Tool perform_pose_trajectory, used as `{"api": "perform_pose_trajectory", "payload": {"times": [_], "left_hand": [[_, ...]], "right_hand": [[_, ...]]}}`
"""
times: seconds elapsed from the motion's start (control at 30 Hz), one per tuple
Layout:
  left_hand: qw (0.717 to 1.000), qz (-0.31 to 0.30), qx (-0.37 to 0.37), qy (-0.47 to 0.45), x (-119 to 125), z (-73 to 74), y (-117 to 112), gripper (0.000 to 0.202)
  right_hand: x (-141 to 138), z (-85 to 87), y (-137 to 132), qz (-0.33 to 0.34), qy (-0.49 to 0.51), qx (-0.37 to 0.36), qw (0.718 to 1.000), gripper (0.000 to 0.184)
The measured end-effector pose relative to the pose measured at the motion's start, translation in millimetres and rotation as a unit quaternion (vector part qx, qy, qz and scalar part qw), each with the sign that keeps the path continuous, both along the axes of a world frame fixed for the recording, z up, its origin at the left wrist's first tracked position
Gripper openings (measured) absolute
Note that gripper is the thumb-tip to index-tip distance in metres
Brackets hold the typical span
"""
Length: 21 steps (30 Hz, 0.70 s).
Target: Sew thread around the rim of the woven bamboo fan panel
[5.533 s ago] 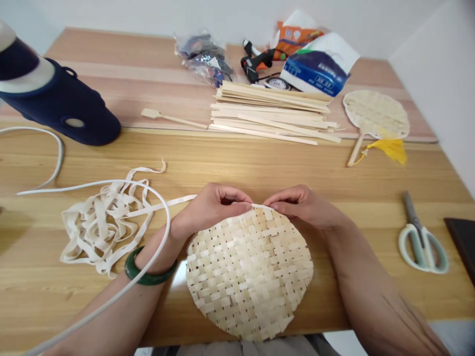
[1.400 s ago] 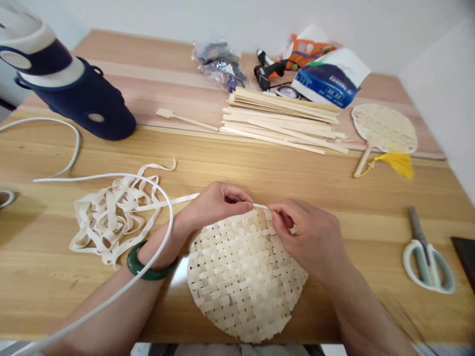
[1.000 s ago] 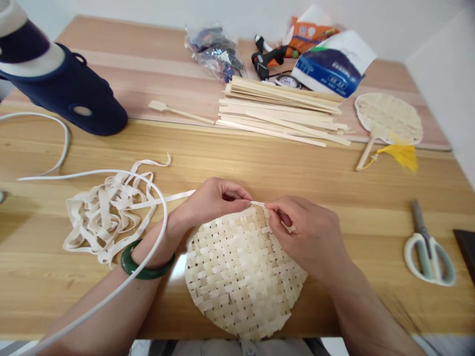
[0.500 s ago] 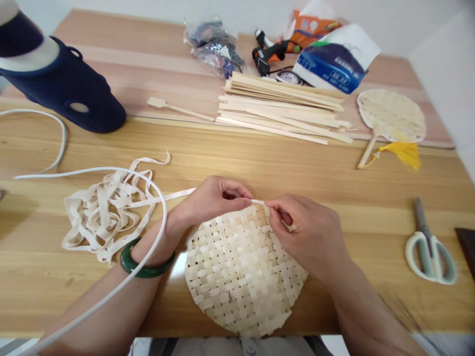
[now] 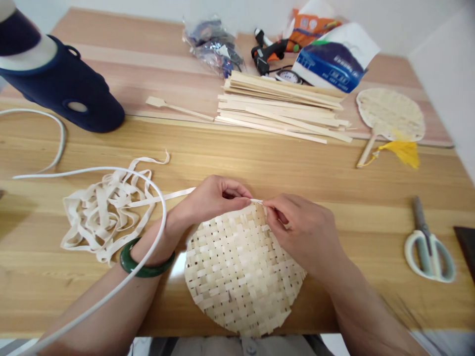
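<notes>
A round, cream woven bamboo panel (image 5: 241,272) lies at the table's front edge, its rim ragged at lower right. At its top edge my left hand (image 5: 218,198) pinches a white fabric ribbon (image 5: 180,193) between thumb and fingers. My right hand (image 5: 300,225) pinches the short end of the same ribbon just to the right, its fingers close against the panel's rim. From my left hand the ribbon runs left into a loose, tangled heap (image 5: 111,212). Whether the fingers also grip the rim is hidden.
White-handled scissors (image 5: 426,247) lie at right. Farther back are a finished fan (image 5: 389,116) with a yellow tassel, bamboo strips (image 5: 278,106), a small flat stick (image 5: 178,108), a glue gun (image 5: 265,54) and a tissue pack (image 5: 330,64). A white cable (image 5: 159,222) arches over my left forearm; a blue bottle (image 5: 74,89) stands behind.
My right hand has shifted slightly left along the rim, closer to my left hand, shortening the visible ribbon between them. My left hand stays in place.
</notes>
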<state>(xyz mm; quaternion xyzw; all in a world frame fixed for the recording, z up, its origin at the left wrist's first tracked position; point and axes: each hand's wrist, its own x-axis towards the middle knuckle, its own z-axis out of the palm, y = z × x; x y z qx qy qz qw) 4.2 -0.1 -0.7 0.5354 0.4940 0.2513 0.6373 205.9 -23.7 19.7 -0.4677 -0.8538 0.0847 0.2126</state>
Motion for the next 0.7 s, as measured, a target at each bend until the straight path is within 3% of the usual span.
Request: {"api": "perform_pose_trajectory", "payload": {"times": [0.33,0.7], "left_hand": [[1.000,0.002,-0.005,-0.002,0.5,-1.1,-0.4,0.014],[1.000,-0.018,-0.021,-0.014,-5.2,-3.0,1.5,0.024]], "right_hand": [[-1.8,-0.2,1.0,0.013,-0.020,0.029,0.999,0.015],[-0.6,1.1,0.6,0.002,-0.010,0.013,1.000,0.014]]}}
